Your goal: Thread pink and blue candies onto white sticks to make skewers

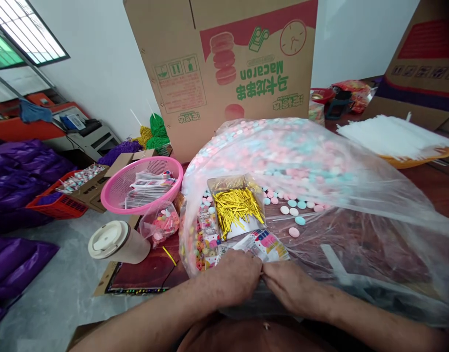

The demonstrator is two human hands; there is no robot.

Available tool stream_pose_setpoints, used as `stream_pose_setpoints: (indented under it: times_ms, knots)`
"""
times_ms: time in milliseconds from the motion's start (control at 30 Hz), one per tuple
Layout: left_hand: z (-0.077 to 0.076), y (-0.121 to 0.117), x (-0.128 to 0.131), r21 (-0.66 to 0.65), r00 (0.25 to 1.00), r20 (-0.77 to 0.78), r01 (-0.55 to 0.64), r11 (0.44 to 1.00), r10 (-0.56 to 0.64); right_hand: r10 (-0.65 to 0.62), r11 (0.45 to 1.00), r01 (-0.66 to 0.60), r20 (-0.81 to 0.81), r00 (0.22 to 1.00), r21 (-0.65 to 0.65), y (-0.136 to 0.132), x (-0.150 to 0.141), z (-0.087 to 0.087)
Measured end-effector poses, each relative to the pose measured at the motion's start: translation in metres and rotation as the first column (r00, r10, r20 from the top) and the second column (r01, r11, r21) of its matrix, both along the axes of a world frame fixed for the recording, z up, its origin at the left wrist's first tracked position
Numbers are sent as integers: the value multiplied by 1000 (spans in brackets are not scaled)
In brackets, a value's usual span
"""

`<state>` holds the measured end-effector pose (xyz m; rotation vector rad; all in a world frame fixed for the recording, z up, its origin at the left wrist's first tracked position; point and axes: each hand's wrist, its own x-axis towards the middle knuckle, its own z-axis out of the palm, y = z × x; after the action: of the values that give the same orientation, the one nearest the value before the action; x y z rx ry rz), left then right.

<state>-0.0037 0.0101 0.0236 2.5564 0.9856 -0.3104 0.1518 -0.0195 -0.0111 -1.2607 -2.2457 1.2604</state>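
Observation:
My left hand and my right hand meet at the table's near edge, fingers curled and pinched together on a small printed packet. Just beyond them lies a clear pouch of gold twist ties and a bag of coloured ring candies. A huge clear plastic bag of pink, blue and white candies spreads over the table behind, with a few loose candies spilled near its mouth.
A lidded paper cup lies at the table's left edge beside a small candy bag. A pink basket holds packets. A big Macaron carton stands behind. White sticks fill a tray at right.

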Motion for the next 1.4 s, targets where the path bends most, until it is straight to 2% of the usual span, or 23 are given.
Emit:
stream_pose_setpoints:
  times_ms: [33,67,100,133,167,200,233,267,300,333,367,400,433,467,500,533,600,667,833,1067,1167,1300,1400]
  knots:
    - [0,-4,-4,172,997,23,67,983,-72,-97,960,64,-110,989,-274,-3,-3,1]
    - [-2,-8,-9,296,987,68,118,948,-144,-175,866,64,-181,968,-496,-5,-6,2]
    - [-5,-12,-16,384,969,137,141,912,-208,-216,764,19,-228,949,-645,-4,-7,4]
    - [-8,-16,-23,452,943,230,117,884,-242,-216,689,-47,-267,939,-723,-2,-8,5]
    - [-12,-19,-30,485,909,340,49,873,-240,-172,665,-116,-303,937,-737,5,-8,6]
    - [-16,-21,-36,469,863,466,-55,882,-194,-102,697,-160,-317,943,-699,15,-8,8]
    - [-20,-22,-43,392,795,599,-192,900,-91,-26,781,-155,-279,960,-605,28,-7,9]
    - [-24,-22,-48,248,689,721,-353,902,71,43,887,-123,-187,982,-445,45,-7,10]
    - [-27,-21,-52,40,536,797,-506,862,278,57,979,-61,-27,998,-194,63,-9,11]
    - [-28,-18,-54,-209,337,803,-613,762,492,6,993,-26,175,985,114,82,-12,10]
    - [-29,-15,-56,-456,120,730,-648,610,673,-49,969,-16,251,967,248,100,-17,8]
    - [-30,-11,-56,-663,-85,598,-611,433,797,-76,941,-32,305,949,337,116,-23,5]
    - [-29,-7,-56,-809,-244,444,-522,269,862,-89,920,-55,344,935,388,128,-30,2]
    - [-29,-4,-56,-897,-348,306,-417,146,886,-85,911,-76,365,927,405,138,-36,-1]
    - [-29,-1,-55,-943,-410,203,-326,65,889,-82,899,-102,392,916,427,145,-42,-4]
    - [-28,1,-55,-964,-445,142,-265,22,884,-85,886,-123,419,904,447,149,-45,-6]
    - [-29,4,-55,-977,-466,100,-211,-1,879,-99,870,-148,462,881,469,153,-45,-6]
    - [-31,6,-55,-982,-461,96,-190,8,882,-129,869,-143,496,859,474,152,-37,-2]
    - [-36,10,-51,-985,-414,108,-167,42,904,-256,883,-5,490,833,470,132,-17,13]
    - [-35,12,-35,-969,-404,158,-239,62,901,-357,883,251,221,908,396,107,-14,6]
    - [-31,14,-32,-977,-402,158,-196,84,902,-381,883,337,80,921,326,106,-10,-2]
    - [-29,19,-29,-984,-395,165,-128,124,904,-422,878,432,-94,902,206,107,-8,-15]
    - [-30,21,-28,-985,-406,154,-129,111,901,-449,872,476,-206,869,110,104,-10,-20]
